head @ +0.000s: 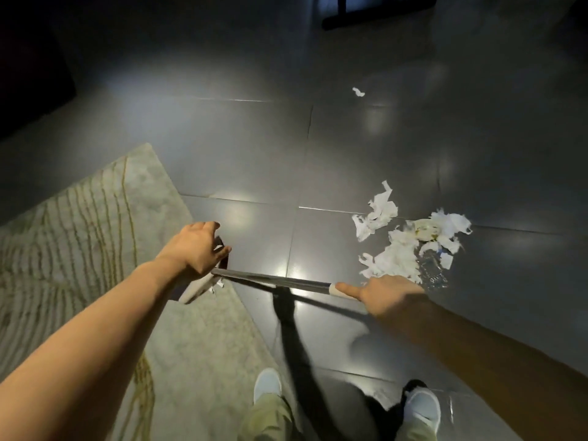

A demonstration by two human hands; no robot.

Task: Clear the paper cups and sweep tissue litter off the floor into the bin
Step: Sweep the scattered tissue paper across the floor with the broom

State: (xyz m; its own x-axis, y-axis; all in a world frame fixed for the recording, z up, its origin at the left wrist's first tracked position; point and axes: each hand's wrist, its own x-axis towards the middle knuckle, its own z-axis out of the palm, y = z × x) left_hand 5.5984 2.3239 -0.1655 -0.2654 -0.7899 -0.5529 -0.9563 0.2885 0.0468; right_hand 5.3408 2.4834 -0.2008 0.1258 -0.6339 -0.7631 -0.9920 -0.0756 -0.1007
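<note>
Sweep unfinished: tissue pile point(397, 259) heaped on floor, stray scrap point(358, 91) well beyond pile. Right hand point(385, 294) wraps pole point(270, 278) beside pile; left hand point(194, 249) grip: cannot tell.

Dark glossy tiled floor point(241, 148). Pale rug point(79, 224) with yellow lines covers its left side. Tissue litter point(401, 249) piled at right, crushed plastic bottle point(432, 272) touching it. One small scrap point(358, 92) lies farther off. Two white shoes point(267, 383) at near edge.
</note>
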